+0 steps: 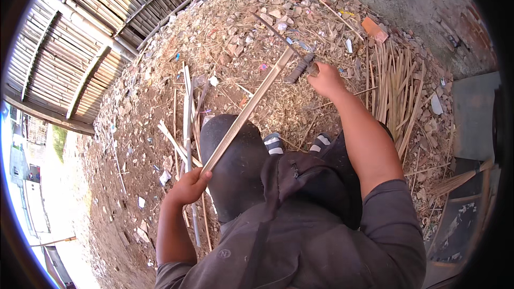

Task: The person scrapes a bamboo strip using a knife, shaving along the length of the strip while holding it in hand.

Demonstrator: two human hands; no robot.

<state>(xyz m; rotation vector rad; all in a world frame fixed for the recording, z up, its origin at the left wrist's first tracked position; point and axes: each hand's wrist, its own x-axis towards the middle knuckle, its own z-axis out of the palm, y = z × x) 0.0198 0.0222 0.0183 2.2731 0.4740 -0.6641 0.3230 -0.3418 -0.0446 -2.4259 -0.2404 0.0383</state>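
Observation:
My left hand (188, 186) grips the near end of a long bamboo strip (249, 109) that slants up and to the right across my knee. My right hand (325, 79) is closed on the dark handle of a curved knife (299, 68). Its thin blade (273, 31) reaches up and left from the strip's far end. The knife meets the strip near its top end. My knee in dark trousers (235, 155) lies under the strip.
Bamboo shavings and chips cover the ground. A pile of split bamboo strips (396, 85) lies to the right, loose sticks (184, 123) to the left. A bamboo fence (80, 37) runs along the upper left. A brick piece (373, 28) sits beyond.

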